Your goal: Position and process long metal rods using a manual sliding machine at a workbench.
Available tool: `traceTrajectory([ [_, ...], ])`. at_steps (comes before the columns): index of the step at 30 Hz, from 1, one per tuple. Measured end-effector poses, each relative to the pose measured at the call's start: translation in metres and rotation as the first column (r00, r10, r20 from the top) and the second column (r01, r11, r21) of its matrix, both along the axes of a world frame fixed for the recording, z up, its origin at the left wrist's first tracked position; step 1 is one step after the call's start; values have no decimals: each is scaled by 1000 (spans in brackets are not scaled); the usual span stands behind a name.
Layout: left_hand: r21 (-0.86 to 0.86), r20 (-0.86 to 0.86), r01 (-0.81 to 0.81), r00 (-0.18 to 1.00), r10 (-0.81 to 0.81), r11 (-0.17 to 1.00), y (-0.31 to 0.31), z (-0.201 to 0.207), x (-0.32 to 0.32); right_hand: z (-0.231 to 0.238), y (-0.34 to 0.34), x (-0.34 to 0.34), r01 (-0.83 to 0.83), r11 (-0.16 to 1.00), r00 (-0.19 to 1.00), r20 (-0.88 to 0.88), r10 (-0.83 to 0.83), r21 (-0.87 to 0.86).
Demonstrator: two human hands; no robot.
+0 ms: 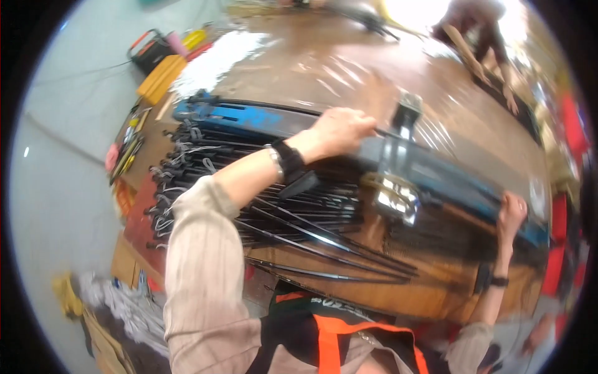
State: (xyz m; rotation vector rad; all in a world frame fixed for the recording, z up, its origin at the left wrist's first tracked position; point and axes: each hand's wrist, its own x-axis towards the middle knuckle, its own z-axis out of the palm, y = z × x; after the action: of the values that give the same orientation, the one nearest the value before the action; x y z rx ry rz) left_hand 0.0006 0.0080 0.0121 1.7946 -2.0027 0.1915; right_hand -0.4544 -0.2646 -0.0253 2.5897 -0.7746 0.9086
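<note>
A long blue metal rail (249, 115) crosses the brown table in front of me, running from far left to near right. On it, right of the middle, stands a metal clamp-like fixture (398, 149) with a shiny block (396, 198) on its near side. Beside the fixture, my left hand (346, 129) is closed over the rail; a thin dark piece sticks out by its fingers, but what it grips is unclear. My right hand (512, 213) is closed at the rail's right end, its hold blurred. Many thin black rods (324, 237) with grey cord loops lie below my left forearm.
Another person's hands (498, 87) work at the table's far right. Crinkled clear film (349, 68) covers the tabletop (299, 37). A yellow box (161, 79) and several hand tools (132, 143) lie at the left edge. Grey cloth (118, 311) is heaped lower left.
</note>
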Motion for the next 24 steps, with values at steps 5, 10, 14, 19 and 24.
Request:
traceTrajectory([
  [5, 25, -14, -97, 995, 98, 995, -5, -11, -3, -17, -7, 6, -17, 992, 992, 123, 1, 129],
  [10, 26, -105, -119, 987, 122, 992, -11, -18, -5, -20, -5, 14, -18, 996, 991, 135, 5, 90],
  [14, -58, -189, -117, 977, 104, 991, -9, -22, -9, -20, -3, 10, 2, 996, 992, 124, -14, 94],
  [19, -211, -186, -81, 982, 42, 974, -7, -22, -9, -8, 29, 18, 31, 999, 995, 91, -33, 20],
  [24, 89, -139, -92, 985, 104, 992, -12, -16, -8, 5, 109, 75, -155, 988, 984, 88, 156, -20],
])
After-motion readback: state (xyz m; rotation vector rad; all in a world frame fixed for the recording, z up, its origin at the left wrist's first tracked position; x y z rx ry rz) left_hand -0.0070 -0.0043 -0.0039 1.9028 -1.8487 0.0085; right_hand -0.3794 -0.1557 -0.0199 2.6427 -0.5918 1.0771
